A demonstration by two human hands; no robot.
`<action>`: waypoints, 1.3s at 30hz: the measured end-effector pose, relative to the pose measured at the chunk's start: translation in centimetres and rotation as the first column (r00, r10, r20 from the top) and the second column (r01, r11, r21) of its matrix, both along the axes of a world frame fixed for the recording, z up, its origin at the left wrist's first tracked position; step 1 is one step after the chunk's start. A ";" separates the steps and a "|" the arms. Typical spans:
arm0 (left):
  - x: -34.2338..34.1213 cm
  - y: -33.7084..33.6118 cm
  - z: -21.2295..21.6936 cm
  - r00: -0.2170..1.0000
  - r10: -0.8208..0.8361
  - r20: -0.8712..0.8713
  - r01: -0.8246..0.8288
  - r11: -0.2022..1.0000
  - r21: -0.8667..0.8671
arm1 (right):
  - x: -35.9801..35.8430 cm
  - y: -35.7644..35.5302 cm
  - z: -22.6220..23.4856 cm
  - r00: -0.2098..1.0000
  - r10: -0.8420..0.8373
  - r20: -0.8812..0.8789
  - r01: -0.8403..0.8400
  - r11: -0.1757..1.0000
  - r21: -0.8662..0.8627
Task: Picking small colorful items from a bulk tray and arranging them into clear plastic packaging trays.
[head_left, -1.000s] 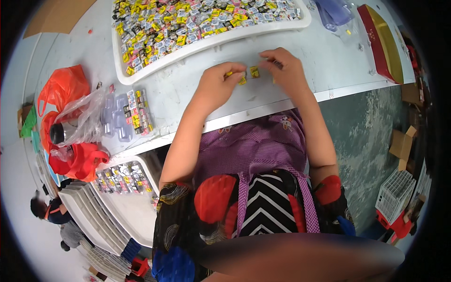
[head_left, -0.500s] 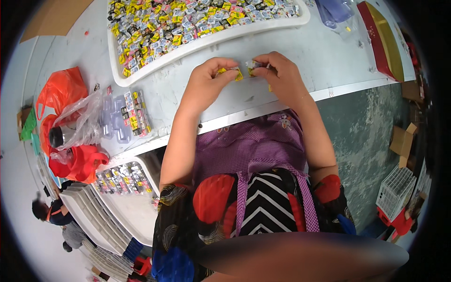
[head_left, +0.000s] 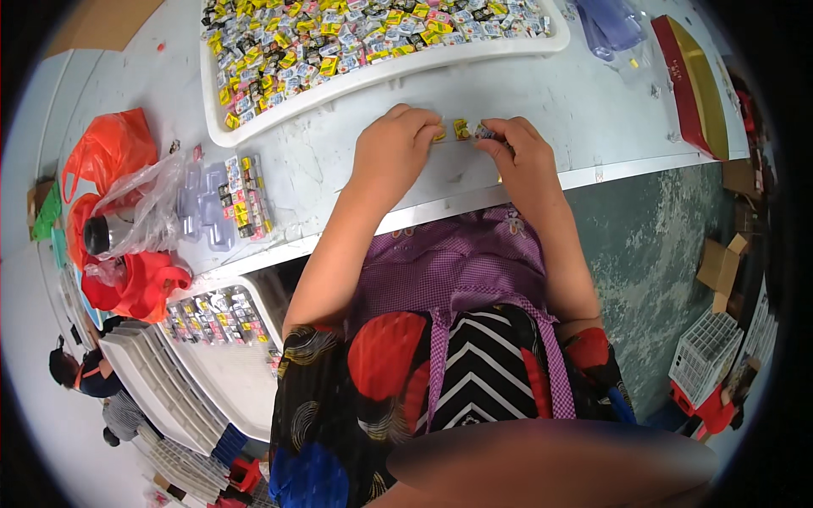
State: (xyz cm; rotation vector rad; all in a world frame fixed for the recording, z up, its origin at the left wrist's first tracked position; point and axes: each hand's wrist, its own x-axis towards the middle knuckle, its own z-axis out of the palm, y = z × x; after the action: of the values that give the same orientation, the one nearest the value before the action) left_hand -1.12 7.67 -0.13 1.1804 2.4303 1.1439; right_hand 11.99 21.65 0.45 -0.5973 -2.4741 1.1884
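Both my hands are over the near part of the pale table (head_left: 339, 169). My left hand (head_left: 391, 154) has its fingertips closed on a small yellow wrapped piece (head_left: 439, 135), mostly hidden by the fingers. Just right of it, a yellow-and-black wrapped piece (head_left: 461, 129) sits between my hands, apart from the fingers. In my right hand (head_left: 527, 158), thumb and fingers pinch a small white-and-dark wrapped piece (head_left: 483, 131). Beyond my hands stands a large white tray (head_left: 389, 69) heaped with similar little pieces in yellow, white, pink and black.
Left on the table are rows of stacked pieces (head_left: 246, 199), clear plastic moulded trays (head_left: 207, 207), red bags (head_left: 114, 157) and a dark-capped bottle (head_left: 100, 237). A red-and-gold box (head_left: 690, 89) lies far right. Lower left, another white tray (head_left: 224, 372) holds grouped pieces; people (head_left: 85, 372) are beyond.
My right hand has shifted right and now pinches a white-and-dark piece. A yellow-and-black piece now shows free between my hands. My left hand has moved slightly right and turned.
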 end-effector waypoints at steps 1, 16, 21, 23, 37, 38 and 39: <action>0.1 -0.3 0.2 0.999 -0.002 0.032 0.002 1.000 0.020 | 0.0 -0.1 -0.1 1.000 0.003 -0.001 -0.003 1.000 -0.003; 0.9 0.2 1.5 0.688 -0.137 0.713 -0.060 0.968 0.243 | 0.1 -2.6 -0.4 0.982 0.015 -0.188 0.003 0.996 0.095; -0.2 -0.8 2.6 0.599 -0.093 0.795 0.005 0.994 0.113 | 0.8 -2.0 1.6 0.981 0.124 -0.149 -0.144 0.981 -0.130; -0.4 -1.1 2.7 0.638 -0.115 0.761 0.059 0.993 0.100 | 0.8 -2.0 1.3 0.973 0.171 -0.158 -0.185 0.979 -0.082; 0.2 -2.5 2.2 0.603 -0.127 0.787 0.116 0.991 0.071 | 0.6 -2.3 1.5 0.943 0.329 0.057 -0.315 0.932 -0.179; 0.1 -2.4 2.1 0.602 -0.128 0.788 0.116 0.991 0.072 | 0.5 -1.9 1.4 0.949 0.312 0.035 -0.303 0.940 -0.155; 0.0 -2.4 1.9 0.715 -0.124 0.688 0.096 0.992 0.079 | 0.3 -1.5 1.2 0.955 0.295 0.014 -0.291 0.948 -0.132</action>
State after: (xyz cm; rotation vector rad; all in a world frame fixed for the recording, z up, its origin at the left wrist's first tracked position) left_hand -1.14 5.32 1.80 0.6939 1.7381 1.2979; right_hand 12.33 20.14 1.64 -0.2868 -2.5943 1.4680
